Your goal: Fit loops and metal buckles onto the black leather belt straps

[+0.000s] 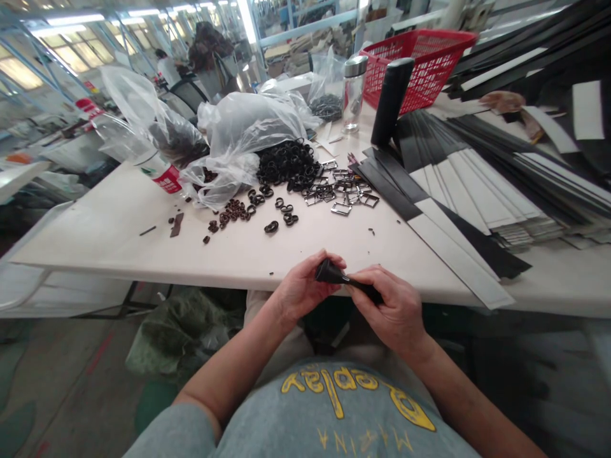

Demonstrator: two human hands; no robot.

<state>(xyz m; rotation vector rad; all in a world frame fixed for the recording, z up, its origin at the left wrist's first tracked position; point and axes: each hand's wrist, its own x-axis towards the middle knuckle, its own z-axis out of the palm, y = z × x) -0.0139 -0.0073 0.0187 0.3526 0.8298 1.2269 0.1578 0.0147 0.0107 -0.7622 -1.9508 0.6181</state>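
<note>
Just above the table's front edge, a black strap (328, 272) is held between both hands, its left end curved round into a loop. A small shiny spot shows where the strap narrows; I cannot tell what it is. My left hand (305, 286) has its fingers curled round the looped end. My right hand (394, 308) grips the narrower part, thumb on top, and hides the far end. Beyond the hands lie several small black loops (271, 227), brown loops (233, 210), a heap of black loops (289, 162) and metal buckles (341, 208).
Stacked black and white strips (482, 191) cover the table's right side. A black flask (392, 102), a glass bottle (353, 95) and a red basket (429, 70) stand behind. Plastic bags (252, 124) and a paper cup (160, 173) are at the back left.
</note>
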